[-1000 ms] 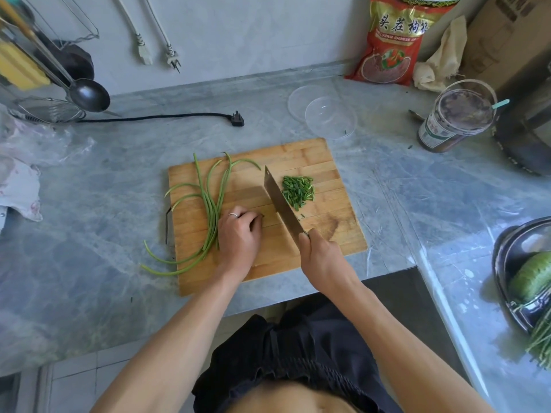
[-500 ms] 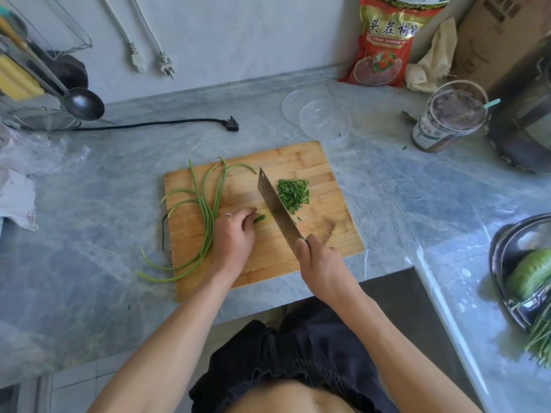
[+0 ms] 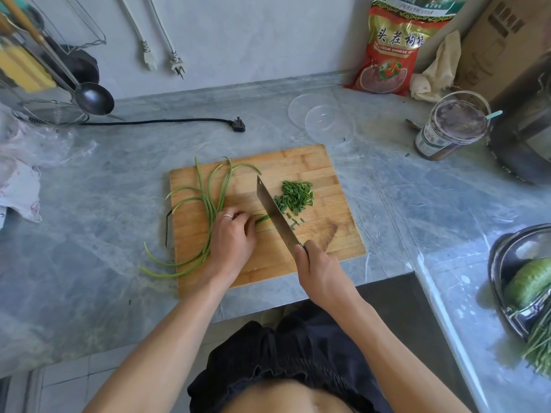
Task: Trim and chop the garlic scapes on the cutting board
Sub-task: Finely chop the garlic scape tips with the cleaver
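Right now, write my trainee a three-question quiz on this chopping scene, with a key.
1. True or false: the chopped pile lies on the knife's far side from the left hand.
2. Which hand grips the knife? A) left B) right
3. Fill in: the whole scapes' lower ends hang past the cutting board's ____ edge.

Key: 1 true; 2 B; 3 left

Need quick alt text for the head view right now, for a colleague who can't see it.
A right hand holds a cleaver over a wooden cutting board, while the left hand pins garlic scapes beside it. Chopped green pieces lie right of the blade.
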Demonstrator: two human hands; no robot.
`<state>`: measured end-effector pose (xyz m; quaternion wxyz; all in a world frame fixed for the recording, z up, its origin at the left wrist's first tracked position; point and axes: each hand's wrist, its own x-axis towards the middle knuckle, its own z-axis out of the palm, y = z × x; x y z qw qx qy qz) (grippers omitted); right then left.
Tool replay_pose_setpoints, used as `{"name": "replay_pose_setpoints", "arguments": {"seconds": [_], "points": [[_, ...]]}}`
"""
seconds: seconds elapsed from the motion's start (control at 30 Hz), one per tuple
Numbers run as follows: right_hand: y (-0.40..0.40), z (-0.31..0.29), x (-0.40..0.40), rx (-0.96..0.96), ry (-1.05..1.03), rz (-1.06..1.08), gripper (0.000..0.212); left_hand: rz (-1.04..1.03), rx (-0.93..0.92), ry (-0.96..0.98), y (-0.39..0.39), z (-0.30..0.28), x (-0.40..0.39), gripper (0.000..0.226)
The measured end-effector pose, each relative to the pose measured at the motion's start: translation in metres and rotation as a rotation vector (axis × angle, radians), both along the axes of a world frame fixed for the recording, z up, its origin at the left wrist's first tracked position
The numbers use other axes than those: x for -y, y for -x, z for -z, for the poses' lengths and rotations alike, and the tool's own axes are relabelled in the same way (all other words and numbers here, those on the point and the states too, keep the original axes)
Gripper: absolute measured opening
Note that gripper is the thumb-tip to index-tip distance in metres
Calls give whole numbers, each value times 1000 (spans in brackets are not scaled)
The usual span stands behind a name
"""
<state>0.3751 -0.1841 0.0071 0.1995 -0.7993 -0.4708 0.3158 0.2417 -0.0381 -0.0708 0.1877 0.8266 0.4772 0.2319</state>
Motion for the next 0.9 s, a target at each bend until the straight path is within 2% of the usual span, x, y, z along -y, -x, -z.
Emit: {"name": "replay_pose_setpoints", "arguments": {"seconds": [0.07, 0.17, 0.3, 0.4, 0.5, 0.73, 0.9], "points": [[-1, 0, 0, -10, 80, 14, 33, -8, -39, -16, -2, 1, 4, 20], [3, 6, 1, -10, 3, 46, 33, -25, -53, 10, -4, 3, 9, 24], [5, 11, 1, 25, 33, 20, 34, -7, -55, 42, -6, 1, 12, 27], [6, 6, 0, 50, 33, 13, 40, -4, 15, 83, -4, 1, 10, 23], [4, -2, 1, -4, 79, 61, 33, -18, 82, 117, -2, 1, 3, 21], [4, -8, 3, -17, 89, 89, 32, 74, -23, 171, -10, -5, -11, 40], [5, -9, 6, -19, 88, 91, 34, 120, 73, 216, -7, -9, -13, 30]]}}
